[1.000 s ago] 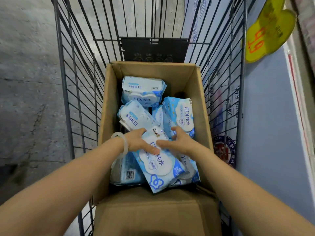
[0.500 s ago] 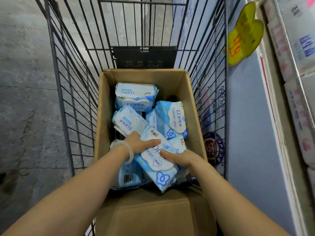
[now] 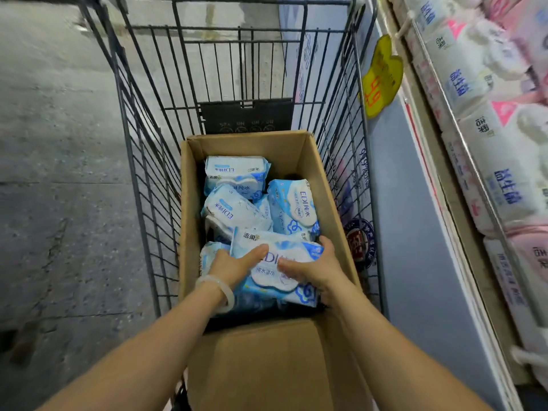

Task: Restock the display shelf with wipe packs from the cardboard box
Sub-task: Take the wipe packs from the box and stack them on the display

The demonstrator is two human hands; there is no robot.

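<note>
An open cardboard box (image 3: 327,185) stands inside a wire shopping cart (image 3: 142,179). Several blue-and-white wipe packs lie loose in it. Both my hands grip the nearest wipe pack (image 3: 274,277) at the box's near end. My left hand (image 3: 234,266), with a pale bangle on the wrist, holds its left side, thumb across the top. My right hand (image 3: 311,268) clasps its right side, fingers curled over the far edge. More packs (image 3: 237,173) lie further back. The display shelf (image 3: 462,161) runs along the right.
The shelf holds pink-and-white tissue packs (image 3: 489,129) behind a wire rail. A yellow price tag (image 3: 382,77) hangs off the shelf edge by the cart. The box's near flap (image 3: 267,360) is folded over. Grey concrete floor (image 3: 59,173) lies left of the cart.
The pack has turned from slanting to lying crosswise and square between my hands. My right hand has shifted to its right edge. The view has swung right, showing more shelf.
</note>
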